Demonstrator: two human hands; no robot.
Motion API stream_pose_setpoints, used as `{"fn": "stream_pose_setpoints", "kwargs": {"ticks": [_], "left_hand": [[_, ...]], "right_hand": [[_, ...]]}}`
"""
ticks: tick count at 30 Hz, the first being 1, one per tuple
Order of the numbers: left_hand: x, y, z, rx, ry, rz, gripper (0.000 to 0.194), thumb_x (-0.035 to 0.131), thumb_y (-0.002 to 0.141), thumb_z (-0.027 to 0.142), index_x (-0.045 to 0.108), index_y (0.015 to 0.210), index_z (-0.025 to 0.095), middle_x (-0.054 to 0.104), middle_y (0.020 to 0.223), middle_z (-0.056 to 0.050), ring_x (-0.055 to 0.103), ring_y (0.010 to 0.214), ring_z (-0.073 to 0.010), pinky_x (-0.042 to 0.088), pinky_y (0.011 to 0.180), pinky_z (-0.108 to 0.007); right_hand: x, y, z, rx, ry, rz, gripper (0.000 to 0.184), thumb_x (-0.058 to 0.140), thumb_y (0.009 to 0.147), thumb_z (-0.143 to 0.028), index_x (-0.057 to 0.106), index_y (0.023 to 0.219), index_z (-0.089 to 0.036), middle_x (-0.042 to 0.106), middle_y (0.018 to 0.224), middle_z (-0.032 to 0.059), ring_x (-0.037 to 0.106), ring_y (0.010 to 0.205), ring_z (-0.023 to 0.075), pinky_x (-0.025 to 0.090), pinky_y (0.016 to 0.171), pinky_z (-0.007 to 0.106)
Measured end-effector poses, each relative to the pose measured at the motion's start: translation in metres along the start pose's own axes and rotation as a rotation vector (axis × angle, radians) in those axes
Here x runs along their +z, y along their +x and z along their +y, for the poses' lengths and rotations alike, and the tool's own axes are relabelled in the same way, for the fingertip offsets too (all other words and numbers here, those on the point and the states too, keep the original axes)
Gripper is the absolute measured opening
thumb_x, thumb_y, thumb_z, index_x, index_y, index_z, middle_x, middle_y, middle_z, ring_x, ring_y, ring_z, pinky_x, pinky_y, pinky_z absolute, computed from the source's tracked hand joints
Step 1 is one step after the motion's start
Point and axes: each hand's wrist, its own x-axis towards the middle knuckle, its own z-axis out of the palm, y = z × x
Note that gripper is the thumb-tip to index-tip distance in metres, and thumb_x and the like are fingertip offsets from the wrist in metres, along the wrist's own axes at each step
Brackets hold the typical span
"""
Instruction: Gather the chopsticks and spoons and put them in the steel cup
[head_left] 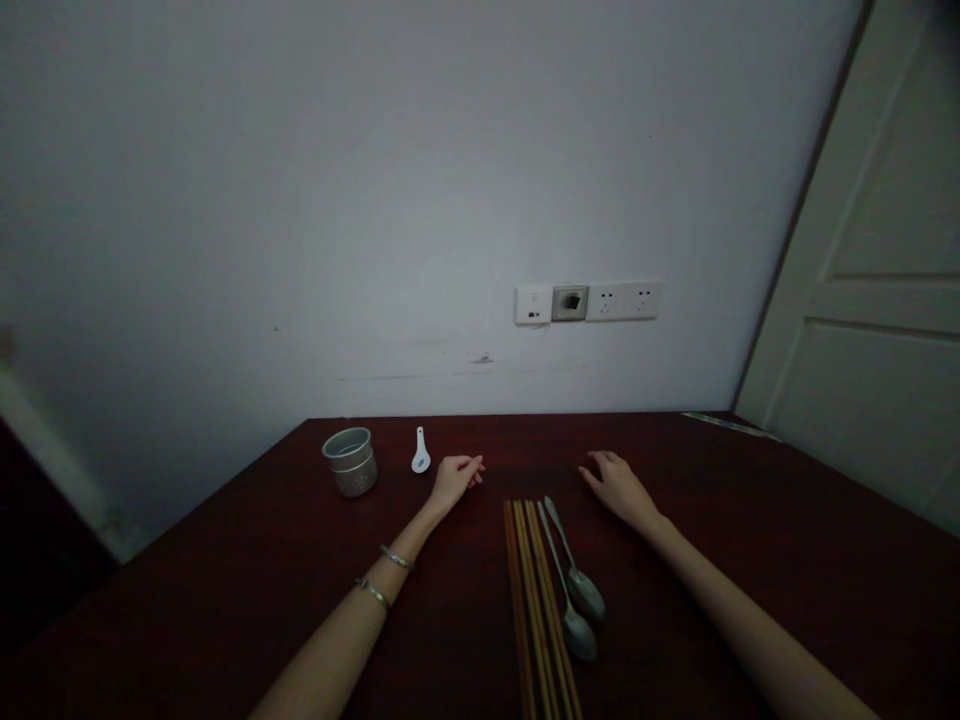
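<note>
And it's a blank on the reading front, no word, number or brand legible anywhere, with the clock face laid over the view! Look to seven o'clock, a small dark mark in the bowl of the white spoon (421,461), and at eight a pale pattern on the metal cup (352,465), both too small to make out. Up at two, tiny marks on the white wall plate (533,304), just past three a patterned strip (729,427) on the tabletop (652,432), and neither gives up a letter!
</note>
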Motion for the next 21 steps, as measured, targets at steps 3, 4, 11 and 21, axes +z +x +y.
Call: {"fn": "stream_pose_setpoints", "kwargs": {"ticks": [3,4,11,21], "left_hand": [[0.000,0.001,0.003,-0.014,-0.013,0.008,0.036,0.050,0.074,0.043,0.063,0.066,0.010,0.057,0.051,-0.003,0.047,0.044,-0.0086,0.037,0.044,-0.020],[-0.002,0.003,0.005,-0.021,-0.020,0.015,0.036,0.050,0.074,0.043,0.062,0.067,0.010,0.057,0.052,-0.003,0.048,0.044,-0.0087,0.038,0.044,-0.020],[-0.047,0.034,0.029,0.080,0.281,0.342,0.020,0.054,0.074,0.026,0.064,0.083,0.011,0.066,0.077,-0.007,0.059,0.070,-0.0142,0.045,0.063,-0.023],[-0.110,0.078,-0.032,-0.328,0.576,0.521,0.032,0.064,0.067,0.032,0.063,0.090,0.010,0.064,0.098,-0.015,0.059,0.091,-0.0222,0.041,0.074,-0.025]], "right_hand": [[0.014,-0.003,0.008,0.019,-0.098,-0.009,0.042,0.040,0.082,-0.035,0.055,0.110,-0.006,0.051,0.118,0.0208,0.042,0.116,0.0282,0.031,0.096,0.036],[0.017,-0.003,0.010,0.021,-0.115,-0.012,0.043,0.039,0.083,-0.035,0.055,0.110,-0.006,0.050,0.119,0.0209,0.041,0.117,0.0287,0.031,0.096,0.037],[0.024,-0.002,0.013,-0.012,-0.187,0.011,0.042,0.037,0.083,-0.034,0.057,0.107,-0.006,0.051,0.118,0.0216,0.044,0.114,0.0295,0.032,0.095,0.039],[0.023,-0.003,0.011,0.001,-0.197,0.015,0.044,0.035,0.083,-0.034,0.056,0.109,-0.006,0.052,0.118,0.0211,0.045,0.113,0.0293,0.032,0.094,0.039]]}}
